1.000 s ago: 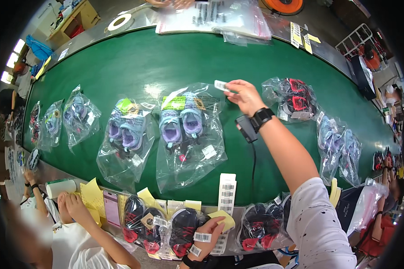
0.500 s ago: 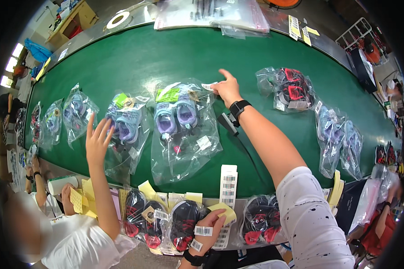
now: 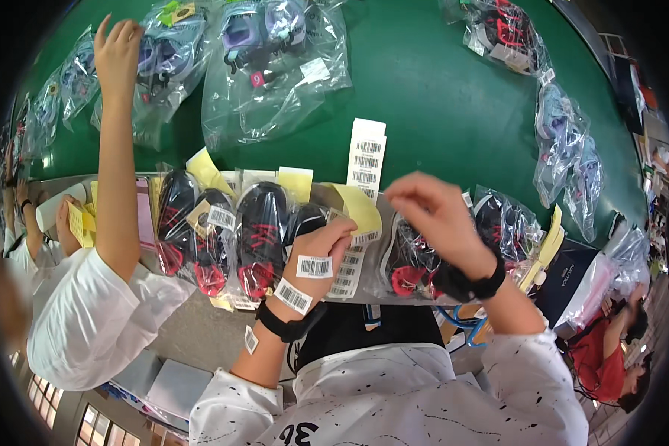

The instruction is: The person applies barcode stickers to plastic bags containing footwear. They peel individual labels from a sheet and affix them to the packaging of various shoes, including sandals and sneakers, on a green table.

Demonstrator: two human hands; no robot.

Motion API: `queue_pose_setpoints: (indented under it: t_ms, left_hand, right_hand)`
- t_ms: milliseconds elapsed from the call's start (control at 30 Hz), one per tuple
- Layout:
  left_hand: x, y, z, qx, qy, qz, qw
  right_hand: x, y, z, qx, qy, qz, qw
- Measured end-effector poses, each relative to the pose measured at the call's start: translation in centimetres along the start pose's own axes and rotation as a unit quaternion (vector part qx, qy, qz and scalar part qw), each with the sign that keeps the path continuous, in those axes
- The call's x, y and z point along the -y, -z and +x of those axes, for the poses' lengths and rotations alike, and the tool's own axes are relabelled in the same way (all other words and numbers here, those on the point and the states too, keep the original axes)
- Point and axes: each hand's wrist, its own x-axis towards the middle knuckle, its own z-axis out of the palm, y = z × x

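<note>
My left hand (image 3: 321, 249), with barcode stickers on its back and wrist, has its fingers closed on a barcode label strip (image 3: 367, 160) where the yellow backing curls over. This strip crosses the table's near edge between bagged shoes. Right of it, my right hand (image 3: 442, 219) is slightly blurred, with thumb and fingers apart and nothing visible between them. Below that hand lie bagged black-and-red shoes (image 3: 407, 279), partly covered by it. More bagged black-and-red shoes (image 3: 260, 234) sit left of my left hand. Farther off, a clear bag (image 3: 275, 97) holds light-blue and lilac shoes.
At the left, a co-worker's raised hand (image 3: 117, 59) is over bagged blue shoes (image 3: 172, 56). Bagged blue shoes (image 3: 569, 149) and black-and-red ones (image 3: 502, 33) lie on the green tabletop (image 3: 438, 104) at the right. A dark box (image 3: 569, 279) stands by the near right edge.
My right hand has left the bagged blue shoes, where it held a white label, and come back near the label strip. The view has tilted down toward my body.
</note>
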Motion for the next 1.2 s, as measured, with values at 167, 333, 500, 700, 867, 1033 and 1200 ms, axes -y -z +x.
queue_pose_setpoints:
  t_ms: [167,333,500,700,867,1033,1200]
  left_hand:
    - [-0.2,-0.4,0.9,0.016,-0.015,-0.022,1.0]
    - [-0.7,-1.4,0.8,0.044,0.024,0.057,0.997]
    - [0.4,-2.2,-0.2,0.006,0.048,0.008,0.999]
    - [-0.4,-3.2,0.6,0.041,0.053,0.025,0.997]
    - [1.0,-2.9,-0.6,0.012,0.056,-0.024,0.998]
    - [0.0,-2.8,0.3,0.041,0.059,-0.009,0.997]
    - [2.7,-2.2,-0.4,-0.003,0.051,-0.128,0.991]
  right_hand:
    - [-1.4,-2.7,-3.7,-0.056,-0.039,0.006,0.998]
    - [0.4,-0.5,1.0,-0.085,0.069,-0.142,0.984]
    - [5.6,2.8,18.0,-0.217,0.367,-0.183,0.886]
    - [4.5,3.1,31.8,-0.135,0.123,-0.376,0.908]
    - [3.6,-0.1,29.2,-0.138,0.222,-0.305,0.916]
    - [2.5,1.3,9.5,-0.003,0.105,-0.04,0.994]
    - [-0.4,-2.9,-1.4,0.027,0.011,-0.026,0.999]
